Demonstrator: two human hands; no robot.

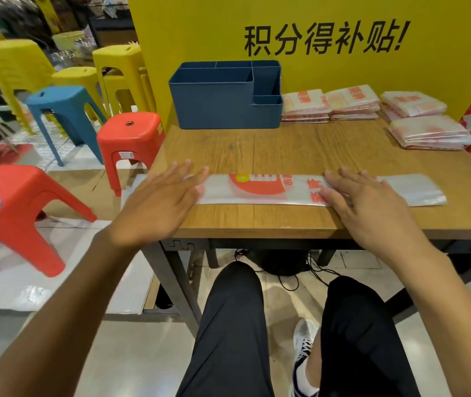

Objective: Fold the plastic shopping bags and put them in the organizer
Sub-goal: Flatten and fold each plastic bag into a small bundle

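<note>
Both arms reached forward from the seated person toward the near edge of the wooden bench [257,219]. The left hand [157,202] lay flat with fingers straight and spread, grasping nothing; its fingertips reached the left end of a plastic shopping bag [257,190], which was folded into a long narrow strip lying crosswise near the front edge. Whether the palm pressed down or hovered just above could not be told. The right hand [369,204] was likewise released, fingers extended and resting on the strip right of its middle, covering part of the red print. The strip's clear right end lay flat beyond that hand, and its left end overhung the bench's left edge slightly.

At the back of the bench, against a yellow wall panel [343,24] with black characters, stood the blue organizer [223,104], its compartments open at the top and showing nothing inside from this angle. Just right of it sat four stacks of folded bags [354,103], two beside the organizer and two further right, near the bench's far corner. Bare wood lay between the strip and the organizer.

Left of the bench stood red stools [131,138], a blue stool [62,107] and yellow stools [13,64]. Below the bench, the person's knees in dark trousers [228,325] and one white shoe [304,339] were visible.
</note>
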